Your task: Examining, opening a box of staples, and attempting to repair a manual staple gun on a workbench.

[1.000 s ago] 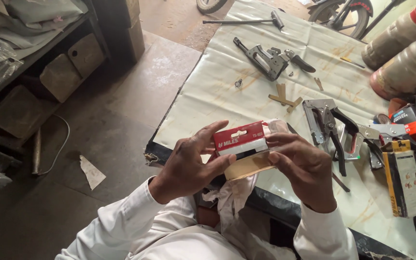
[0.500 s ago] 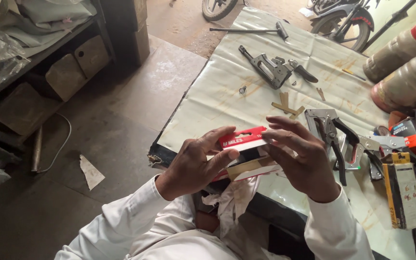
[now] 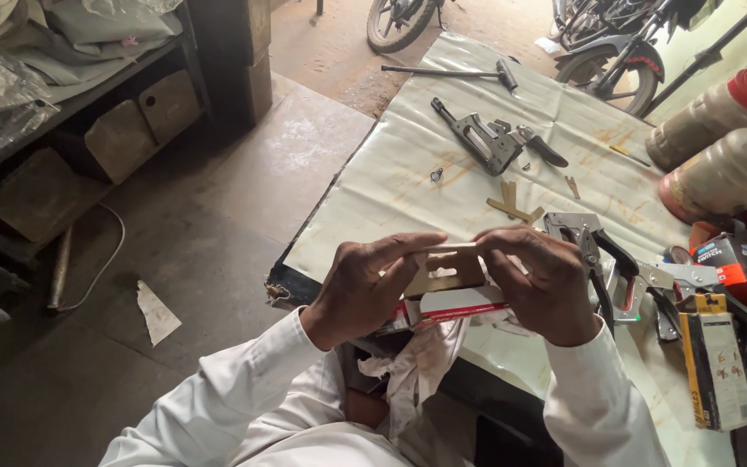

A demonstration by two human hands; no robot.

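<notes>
Two hands meet over the near edge of the table (image 3: 408,164) — the left hand (image 3: 365,290) and the right hand (image 3: 546,285) pinch a flat brass-coloured plate (image 3: 447,270) between them. Left thumb and forefinger close on its left end, right fingertips clamp its right end, so the plate spans the gap from one set of fingers to the other, its cut-out facing up. Just under the fingers lies a red-and-white pack (image 3: 462,304), touching the underside of the right hand.

Half a second ago the red pack was up between the fingertips with the plate partly behind it; now the pack sits below and the plate is on top, fully in view. Both hands have kept their place above the table edge.

Beyond the fingers, a pale plastic sheet covers the table. On it, well past the fingertips, rest a grey stapler (image 3: 486,143) and a long rod (image 3: 447,71); just right of the right hand lies another stapler (image 3: 603,259), then small boxes (image 3: 719,363). Big tape rolls (image 3: 728,147) stand farther right. A crumpled cloth (image 3: 417,363) hangs below the hands. Left of the left hand is a bare concrete floor (image 3: 209,233) with a scrap of paper (image 3: 156,311) — and shelves (image 3: 71,130) along the wall. Motorbike wheels (image 3: 404,22) show at the far end.
</notes>
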